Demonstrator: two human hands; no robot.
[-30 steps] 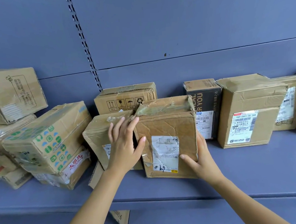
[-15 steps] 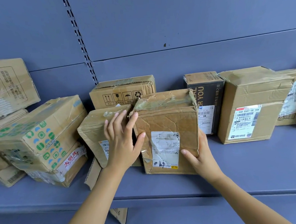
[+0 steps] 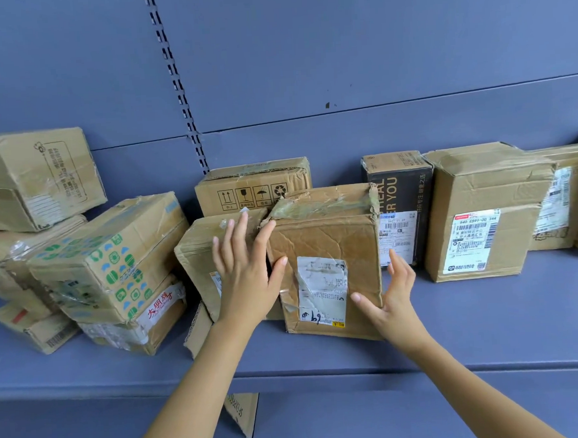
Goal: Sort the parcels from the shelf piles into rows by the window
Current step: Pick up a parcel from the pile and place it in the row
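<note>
Both hands are bracketing the brown parcel [image 3: 323, 247], fingers straight and spread: the left hand [image 3: 247, 272] is lying flat at its left edge, thumb touching the front, while the right hand [image 3: 390, 297], clasping the right side a moment ago, is now easing open just off it. Between them the parcel is sitting on the shelf [image 3: 489, 308], so the lift looks unstarted; a black box [image 3: 397, 192] is standing just beyond the right hand.

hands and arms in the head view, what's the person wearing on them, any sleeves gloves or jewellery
Nothing worn shows. The left hand and right hand are bare: no gloves, rings or watch. Both forearms are bare too, with no sleeve in view down to the bottom edge of the picture. The nails on the fingers look unpainted.
</note>
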